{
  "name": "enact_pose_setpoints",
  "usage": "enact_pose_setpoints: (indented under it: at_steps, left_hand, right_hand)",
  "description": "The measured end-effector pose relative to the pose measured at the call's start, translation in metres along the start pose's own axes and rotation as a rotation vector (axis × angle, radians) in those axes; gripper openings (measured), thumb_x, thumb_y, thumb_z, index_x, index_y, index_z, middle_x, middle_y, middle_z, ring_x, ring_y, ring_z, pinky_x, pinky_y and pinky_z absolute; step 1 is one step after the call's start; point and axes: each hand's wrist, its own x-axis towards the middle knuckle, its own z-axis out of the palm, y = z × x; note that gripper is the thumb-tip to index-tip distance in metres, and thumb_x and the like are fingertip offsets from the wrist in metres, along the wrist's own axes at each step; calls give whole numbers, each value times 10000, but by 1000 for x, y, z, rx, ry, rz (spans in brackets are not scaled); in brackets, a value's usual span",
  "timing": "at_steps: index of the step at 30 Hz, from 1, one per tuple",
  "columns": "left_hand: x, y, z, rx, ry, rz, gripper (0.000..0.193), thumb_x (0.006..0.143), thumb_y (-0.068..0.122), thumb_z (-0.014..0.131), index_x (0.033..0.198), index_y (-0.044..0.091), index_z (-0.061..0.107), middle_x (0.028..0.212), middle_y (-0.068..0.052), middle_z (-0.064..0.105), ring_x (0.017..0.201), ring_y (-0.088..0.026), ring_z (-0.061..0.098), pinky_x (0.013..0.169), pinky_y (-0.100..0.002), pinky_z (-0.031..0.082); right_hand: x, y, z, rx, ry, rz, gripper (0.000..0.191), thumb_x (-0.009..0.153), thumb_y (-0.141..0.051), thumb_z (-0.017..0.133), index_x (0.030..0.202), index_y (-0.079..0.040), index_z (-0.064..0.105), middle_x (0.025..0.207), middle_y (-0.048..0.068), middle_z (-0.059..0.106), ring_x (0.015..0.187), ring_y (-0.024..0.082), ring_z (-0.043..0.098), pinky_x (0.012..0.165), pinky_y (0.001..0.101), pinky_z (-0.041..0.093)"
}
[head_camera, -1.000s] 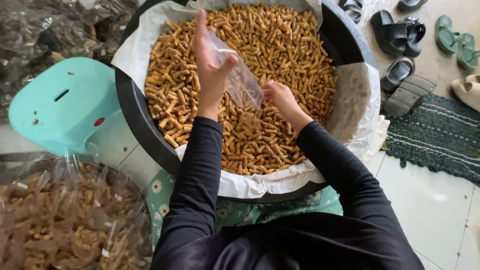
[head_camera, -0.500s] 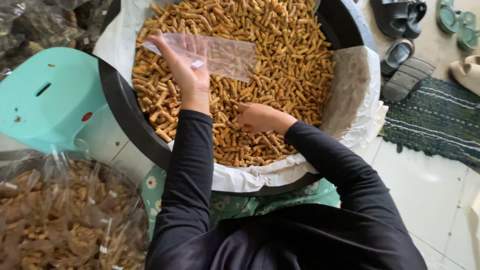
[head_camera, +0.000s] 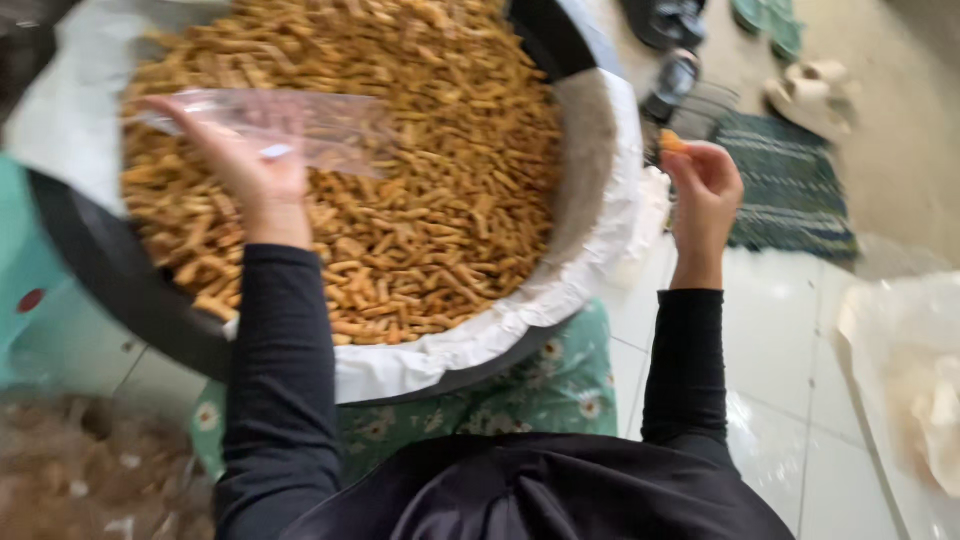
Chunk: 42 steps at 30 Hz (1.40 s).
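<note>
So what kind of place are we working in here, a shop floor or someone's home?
Most likely a home floor used for packing snacks. A big lined basin of fried snack sticks sits on white floor tiles, with sandals and a woven mat nearby.

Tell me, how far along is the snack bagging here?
Done: a heap of filled clear bags lies at lower left, though blurred. In hand: the left hand holds an empty clear plastic bag over the big black paper-lined basin; the right hand is out to the side, pinching one small orange snack piece. Left: the golden fried snack sticks fill most of the basin, so plenty appears unbagged.
</note>
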Motion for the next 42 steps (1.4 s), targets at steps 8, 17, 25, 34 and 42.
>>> enact_pose_setpoints:
  at_steps: [8,17,25,34,42]
  left_hand:
    - [-29,-6,11,267,-63,144,1275,697,837,736,1627,365,1,1630,-121,233,1434,-353,385,1223,-650,422]
    - [-31,-5,14,330,-64,95,1338,629,859,747,1597,338,-15,1596,-214,194,1434,-392,322,1193,-630,396]
    - [-28,-2,9,224,-54,100,1324,694,807,732,1655,351,-56,1708,-106,39,1573,-347,263,1273,-644,313]
    - [-5,0,1,16,-49,78,1327,613,833,722,1585,413,-79,1702,-74,-49,1591,-396,149,1261,-740,225]
    - [5,-6,-4,-118,-39,26,1341,635,828,710,1628,271,3,1674,-211,75,1536,-406,214,1249,-656,238]
  right_hand:
    - [-70,75,-117,-474,556,156,173,802,41,780,934,-22,687,896,65,709,770,138,659,692,269,565]
    - [-77,87,-62,-507,822,347,167,765,-30,839,865,-3,708,829,59,730,728,135,676,681,271,568]
    - [-53,113,-70,-881,630,205,38,823,-45,765,857,-61,760,826,62,758,755,143,713,744,299,563]
    - [24,72,-20,-338,417,-378,166,989,21,647,1141,-10,589,1063,32,622,982,132,615,910,281,527]
    - [-35,55,251,-567,-1352,-216,623,816,-229,826,1379,-101,594,1263,192,604,1192,379,560,982,473,472]
